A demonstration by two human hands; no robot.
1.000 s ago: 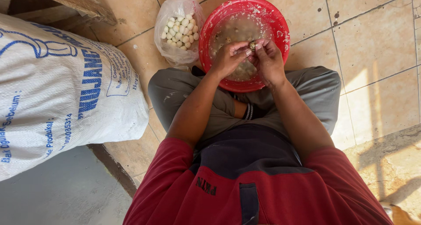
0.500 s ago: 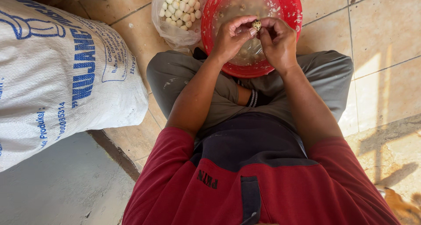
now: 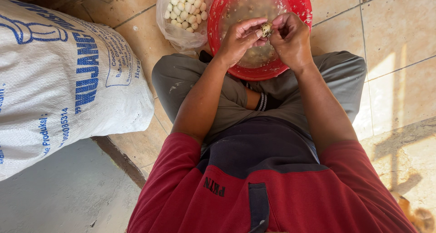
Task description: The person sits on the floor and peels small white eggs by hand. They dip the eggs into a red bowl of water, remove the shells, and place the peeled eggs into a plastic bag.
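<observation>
I sit cross-legged on a tiled floor with a red plastic basin (image 3: 303, 5) in front of my knees. It holds cloudy water and bits of shell. Over the basin, my left hand (image 3: 238, 38) and my right hand (image 3: 290, 40) meet, and both pinch one small speckled egg (image 3: 266, 29) between their fingertips. Left of the basin lies a clear plastic bag (image 3: 183, 15) filled with several small white peeled eggs.
A large white woven sack (image 3: 63, 83) with blue print lies on the floor at my left. The beige floor tiles (image 3: 399, 37) stretch to the right, and a lower grey concrete floor (image 3: 59, 192) shows at bottom left.
The view has shifted so the basin and bag sit higher in the frame. My hands stay together over the basin, fingers working on the small egg.
</observation>
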